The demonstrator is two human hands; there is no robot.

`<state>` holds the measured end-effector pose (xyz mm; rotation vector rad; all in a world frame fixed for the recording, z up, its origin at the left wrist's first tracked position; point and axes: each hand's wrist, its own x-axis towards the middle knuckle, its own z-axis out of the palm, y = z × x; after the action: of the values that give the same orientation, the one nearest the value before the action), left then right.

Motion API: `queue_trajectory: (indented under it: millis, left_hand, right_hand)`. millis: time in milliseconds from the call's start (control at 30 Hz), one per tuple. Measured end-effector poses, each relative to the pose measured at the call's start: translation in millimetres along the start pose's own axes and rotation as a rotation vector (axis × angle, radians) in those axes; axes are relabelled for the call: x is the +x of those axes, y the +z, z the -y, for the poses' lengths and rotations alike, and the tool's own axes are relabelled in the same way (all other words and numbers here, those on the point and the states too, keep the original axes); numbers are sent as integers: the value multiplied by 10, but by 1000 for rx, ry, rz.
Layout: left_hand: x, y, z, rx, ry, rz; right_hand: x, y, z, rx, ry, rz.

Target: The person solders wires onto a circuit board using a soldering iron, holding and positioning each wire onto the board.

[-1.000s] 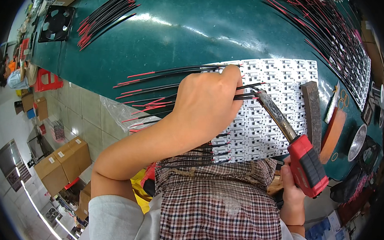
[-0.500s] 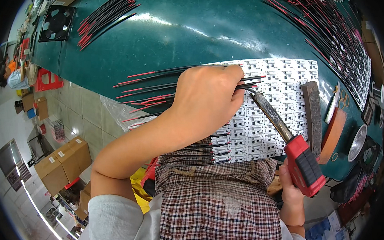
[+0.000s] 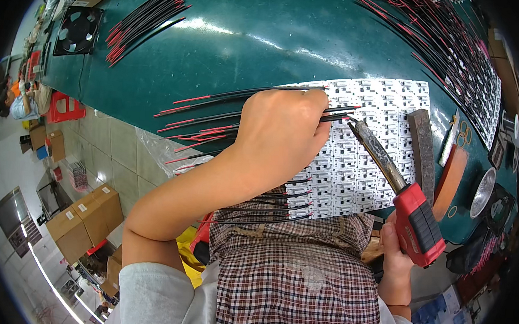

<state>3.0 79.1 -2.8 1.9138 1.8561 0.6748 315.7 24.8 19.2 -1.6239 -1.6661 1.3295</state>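
My left hand (image 3: pixel 285 128) is closed over black wires (image 3: pixel 335 114) with red ends, pinching them above a white panel of small circuit boards (image 3: pixel 386 101). The ends of the pinched wires poke out past my fingertips over the panel. My right hand (image 3: pixel 394 251) grips the red and black handle of a soldering iron (image 3: pixel 417 223). The iron's tip stands close to the wire ends; whether it touches them I cannot tell. More wires (image 3: pixel 205 127) trail leftward beneath my left hand, and several (image 3: pixel 268 211) lie along the panel's lower left edge.
A dark bar (image 3: pixel 420 159) lies on the panel's right side, beside an orange block (image 3: pixel 451 184) and a round metal dish (image 3: pixel 482 192). Wire bundles (image 3: pixel 146 24) rest at the far left, near a black fan (image 3: pixel 77 30). Another wired panel (image 3: pixel 481 80) is at the far right.
The soldering iron and my right hand have shifted slightly right, the tip moving away from my left fingertips toward the wire ends. My left hand has barely moved.
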Motion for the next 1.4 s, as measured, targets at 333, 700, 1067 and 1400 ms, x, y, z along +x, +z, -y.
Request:
queue_trajectory:
  millis: [333, 700, 1067, 1400]
  left_hand:
    - [12, -51, 1, -91, -65, 95]
    - [-126, -232, -249, -79, 3, -120]
    - [-247, 120, -88, -49, 10, -173]
    - [-245, 144, -102, -76, 14, -174]
  right_hand:
    - [6, 40, 13, 24, -104, 23]
    - [-108, -86, -63, 7, -130, 19]
    - [15, 36, 55, -128, -192, 115]
    - [127, 101, 107, -152, -307, 128]
